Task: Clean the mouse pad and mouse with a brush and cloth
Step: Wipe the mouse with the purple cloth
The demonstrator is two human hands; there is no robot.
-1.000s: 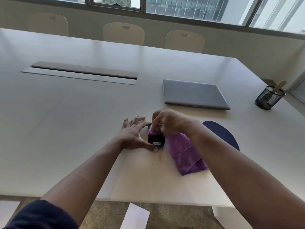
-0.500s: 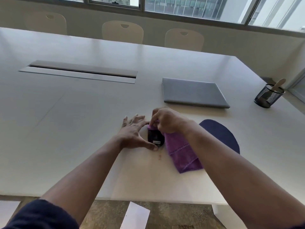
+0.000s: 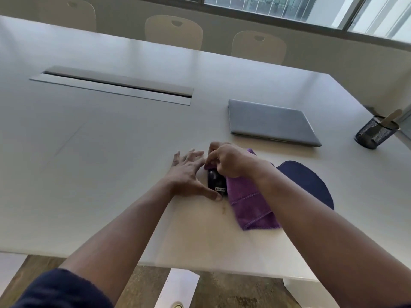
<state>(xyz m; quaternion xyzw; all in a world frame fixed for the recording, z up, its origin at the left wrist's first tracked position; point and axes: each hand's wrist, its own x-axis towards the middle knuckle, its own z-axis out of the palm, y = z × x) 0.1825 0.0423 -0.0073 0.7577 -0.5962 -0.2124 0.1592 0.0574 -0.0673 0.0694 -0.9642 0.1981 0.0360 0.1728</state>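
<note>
Left hand (image 3: 189, 174) is spread flat on the table (image 3: 111, 138), fingers straight, thumb tip touching the near left corner of the mouse (image 3: 215, 182). It braces the mouse and holds nothing. Right hand (image 3: 229, 161) has its fingers curled, pinching a purple cloth (image 3: 249, 203) over the far end of the mouse. The rest of the cloth trails toward the near edge, just right of the mouse. The mouse sits on bare table, left of the mouse pad (image 3: 307, 183), near the table's near edge. A closed laptop (image 3: 269, 122) lies further back. A mesh cup (image 3: 373, 132) holding a wooden stick stands at the right edge.
</note>
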